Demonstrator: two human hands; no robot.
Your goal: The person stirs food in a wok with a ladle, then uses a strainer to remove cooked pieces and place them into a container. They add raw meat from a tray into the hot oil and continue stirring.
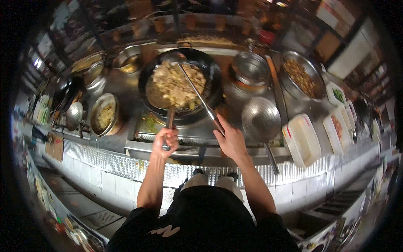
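Note:
A large black wok [215, 74] sits on the stove before me, with pale sliced food [179, 82] heaped inside it. My left hand [166, 142] is closed round the handle of a wide strainer or skimmer [156, 96], whose round head lies in the wok under the left part of the food. My right hand [229, 136] grips the dark handle end of a long metal ladle [196, 89]. The ladle's shaft slants up and left over the food, and its bowl is at the far side of the wok.
Right of the wok are a pot [251, 67], a perforated strainer [260, 118], a steel basin of browned food [291, 83] and a white plastic container [300, 141]. A bowl of pale food [117, 118], a skimmer [74, 116] and metal pots [129, 58] stand on the left.

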